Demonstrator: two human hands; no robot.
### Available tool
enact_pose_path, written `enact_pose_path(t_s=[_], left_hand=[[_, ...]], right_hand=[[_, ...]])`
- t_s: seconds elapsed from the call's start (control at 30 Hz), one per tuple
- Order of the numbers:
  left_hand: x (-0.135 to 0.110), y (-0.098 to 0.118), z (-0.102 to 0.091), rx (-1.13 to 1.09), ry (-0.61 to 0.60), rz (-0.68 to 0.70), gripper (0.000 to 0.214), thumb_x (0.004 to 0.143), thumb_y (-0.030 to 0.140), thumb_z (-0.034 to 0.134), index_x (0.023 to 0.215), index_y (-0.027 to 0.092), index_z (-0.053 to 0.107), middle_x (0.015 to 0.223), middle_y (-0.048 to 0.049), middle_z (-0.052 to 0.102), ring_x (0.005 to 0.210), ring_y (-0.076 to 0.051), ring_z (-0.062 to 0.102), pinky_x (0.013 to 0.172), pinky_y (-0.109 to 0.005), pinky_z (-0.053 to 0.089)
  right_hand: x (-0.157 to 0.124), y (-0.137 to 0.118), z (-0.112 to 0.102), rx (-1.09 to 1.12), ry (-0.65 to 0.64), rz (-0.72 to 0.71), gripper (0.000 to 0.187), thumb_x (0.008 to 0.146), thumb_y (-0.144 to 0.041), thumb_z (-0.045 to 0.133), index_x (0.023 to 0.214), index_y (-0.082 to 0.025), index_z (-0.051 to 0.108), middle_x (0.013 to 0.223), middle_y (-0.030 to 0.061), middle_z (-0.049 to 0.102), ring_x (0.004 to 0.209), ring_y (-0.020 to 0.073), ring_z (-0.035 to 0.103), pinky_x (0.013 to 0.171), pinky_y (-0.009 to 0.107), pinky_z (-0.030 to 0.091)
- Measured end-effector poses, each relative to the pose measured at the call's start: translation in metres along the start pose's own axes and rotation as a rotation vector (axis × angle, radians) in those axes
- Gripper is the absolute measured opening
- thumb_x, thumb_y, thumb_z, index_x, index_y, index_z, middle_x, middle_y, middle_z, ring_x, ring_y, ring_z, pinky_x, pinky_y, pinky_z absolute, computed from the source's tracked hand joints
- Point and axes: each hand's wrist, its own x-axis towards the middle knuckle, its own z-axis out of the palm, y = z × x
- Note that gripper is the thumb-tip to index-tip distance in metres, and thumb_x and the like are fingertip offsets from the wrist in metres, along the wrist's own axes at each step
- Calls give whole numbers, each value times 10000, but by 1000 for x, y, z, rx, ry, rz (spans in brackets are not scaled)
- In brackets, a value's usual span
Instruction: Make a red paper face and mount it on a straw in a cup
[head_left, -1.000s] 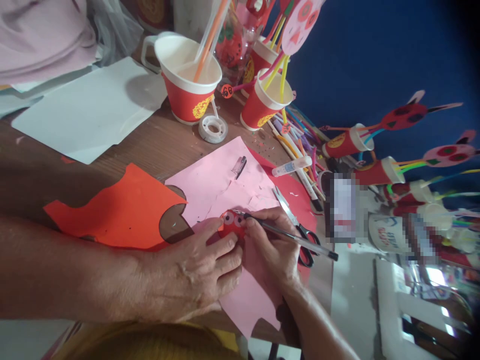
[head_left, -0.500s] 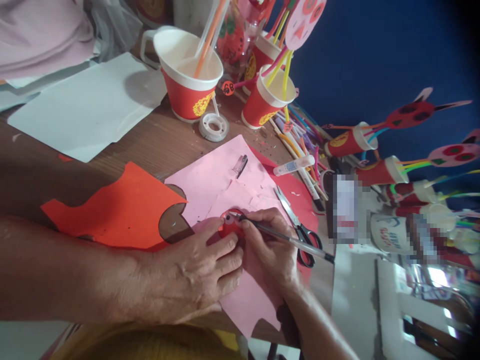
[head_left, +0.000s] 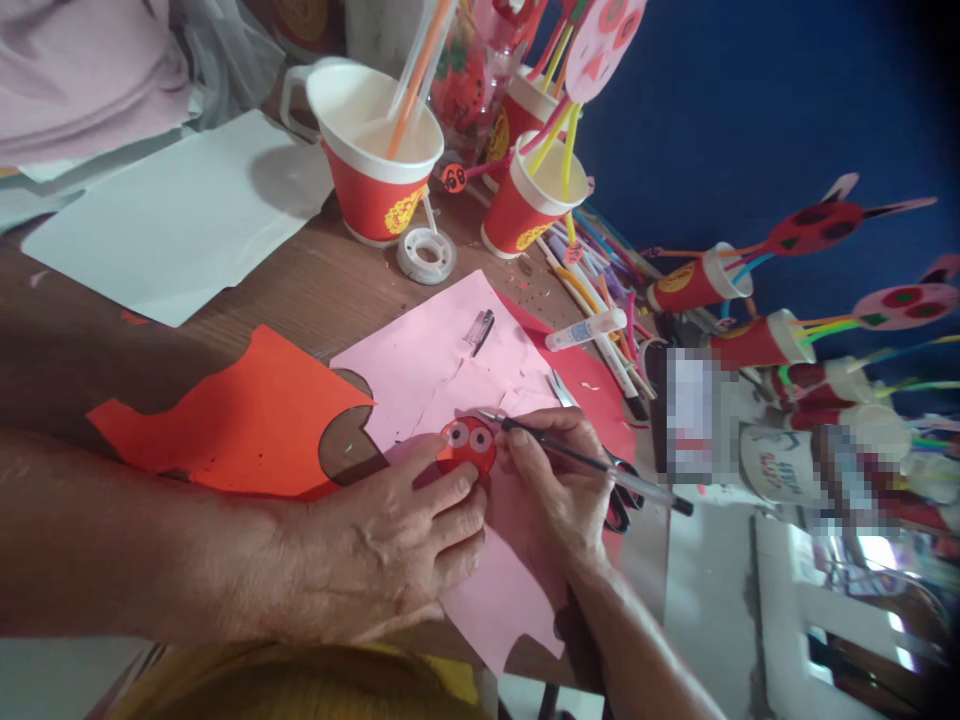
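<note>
A round red paper disc (head_left: 482, 457) lies over the pink paper (head_left: 405, 345), with two white eyes with dark pupils on its upper part. My left hand (head_left: 397, 530) holds the disc down, its fingertips along the disc's left and lower edge. In my right hand (head_left: 559, 480) a ballpoint pen (head_left: 581, 457) is gripped between thumb and fingers, its tip just above the disc's upper edge and apart from the eyes. Partly behind my right hand, scissors (head_left: 624, 490) lie with black handles showing. The pen cap (head_left: 480, 333) rests on the pink paper.
Orange cut paper (head_left: 255, 420) lies left, white card (head_left: 172, 220) behind it. A tape roll (head_left: 426, 256) sits by a red-and-white paper cup (head_left: 379, 150). A glue tube (head_left: 586, 329) and several coloured sticks lie right. More cups with paper faces stand along the blue wall.
My right hand has shifted right with the pen, drawing its tip away from the eyes and uncovering the right one. My left hand stays on the disc.
</note>
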Motion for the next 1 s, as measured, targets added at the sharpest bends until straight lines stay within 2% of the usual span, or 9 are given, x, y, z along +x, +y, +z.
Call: enact_pose_path(t_s=[0.17, 0.37, 0.43, 0.53, 1.0], left_hand=[[-1, -3, 0, -4, -15, 16, 457, 851, 532, 575, 1119, 166, 629, 1215, -128, 612, 1143, -320, 480, 978, -544, 361], [1, -10, -10, 9, -118, 104, 434, 902, 491, 499, 1166, 165, 612, 1245, -141, 608, 1150, -340, 484, 939, -547, 353], [1, -11, -11, 19, -131, 126, 433, 915, 486, 477, 1174, 166, 614, 1255, -142, 607, 1165, -347, 476, 945, -554, 335], [1, -10, -11, 14, -128, 78, 441, 918, 518, 468, 1153, 181, 627, 1255, -124, 615, 1173, -335, 469, 962, -548, 317], [2, -8, -9, -18, -136, 22, 484, 863, 580, 543, 1159, 203, 608, 1289, -104, 594, 1198, -304, 441, 1042, -509, 230]], right_hand=[[6, 0, -5, 100, 39, 5, 66, 858, -241, 658, 902, -228, 610, 738, -19, 662, 594, 124, 620, 584, 263, 510], [10, 0, -13, 122, 156, -33, 74, 864, -234, 652, 924, -238, 610, 712, -41, 639, 552, 91, 592, 521, 201, 465], [11, 1, -16, 134, 149, -27, 71, 876, -240, 640, 939, -243, 609, 685, -46, 625, 564, 95, 594, 521, 196, 461], [11, 2, -18, 154, 107, -19, 72, 886, -250, 632, 955, -247, 610, 695, -43, 622, 581, 95, 594, 541, 196, 471], [11, 0, -15, 238, 26, 22, 64, 882, -238, 625, 916, -227, 571, 719, -37, 625, 542, 85, 577, 514, 195, 474]])
